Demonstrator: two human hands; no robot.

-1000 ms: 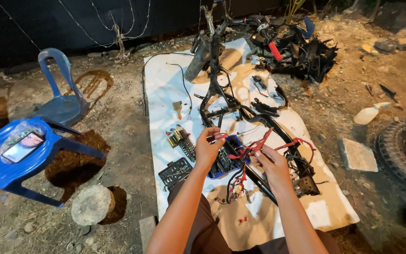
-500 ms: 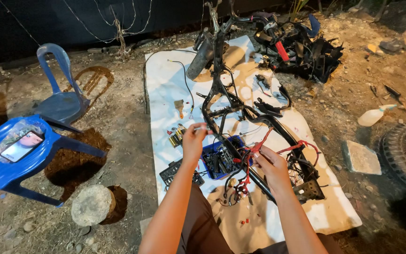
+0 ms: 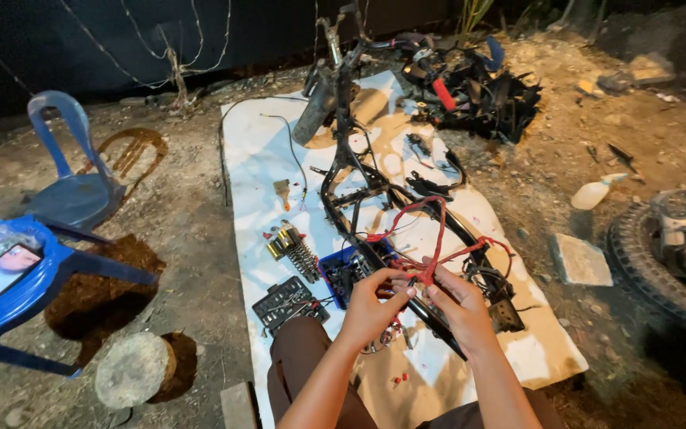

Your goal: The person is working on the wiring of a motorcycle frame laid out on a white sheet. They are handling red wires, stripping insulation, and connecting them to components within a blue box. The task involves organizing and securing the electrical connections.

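My left hand (image 3: 371,306) and my right hand (image 3: 460,306) meet over a bundle of red wiring (image 3: 429,256), both pinching it at the same spot. The red wires loop up and across a bare black motorbike frame (image 3: 359,191) that lies on a white sheet (image 3: 256,159). Just beyond my left hand sits a blue tray of small parts (image 3: 343,268). A black socket set case (image 3: 289,303) lies open to the left of my left forearm, with two coil shock absorbers (image 3: 294,248) above it.
Two blue plastic chairs (image 3: 69,179) stand at the left, one holding a phone (image 3: 0,274). A round stone (image 3: 132,369) lies below them. A pile of black bike parts (image 3: 478,91) is at the sheet's far end. A tyre with an engine part (image 3: 672,246) and a flat stone (image 3: 580,260) sit at the right.
My left hand drew back from the far left side of the frame and joined my right hand on the red wires. My view moved closer over the sheet.
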